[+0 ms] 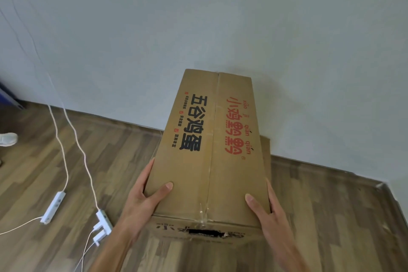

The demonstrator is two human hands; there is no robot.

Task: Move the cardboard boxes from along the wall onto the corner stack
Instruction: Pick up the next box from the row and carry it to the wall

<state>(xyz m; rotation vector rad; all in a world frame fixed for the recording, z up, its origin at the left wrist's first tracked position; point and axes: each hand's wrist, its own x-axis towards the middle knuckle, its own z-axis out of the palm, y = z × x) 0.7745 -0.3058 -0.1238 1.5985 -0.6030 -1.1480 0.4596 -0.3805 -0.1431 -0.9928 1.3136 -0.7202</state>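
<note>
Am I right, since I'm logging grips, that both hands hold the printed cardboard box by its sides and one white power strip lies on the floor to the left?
Not quite: the head view shows two power strips, not one. Both hands do hold the box by its sides.

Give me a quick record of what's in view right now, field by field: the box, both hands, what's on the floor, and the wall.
box: cardboard box, taped shut, black and red print on top, far end near the wall
left hand: left hand gripping the box's left side, thumb on top
right hand: right hand gripping the box's right side, thumb on top
under box: edge of another cardboard piece shows behind its right side
floor: wood-look floor with two white power strips and their cords, left of the box
wall: plain pale wall
</note>
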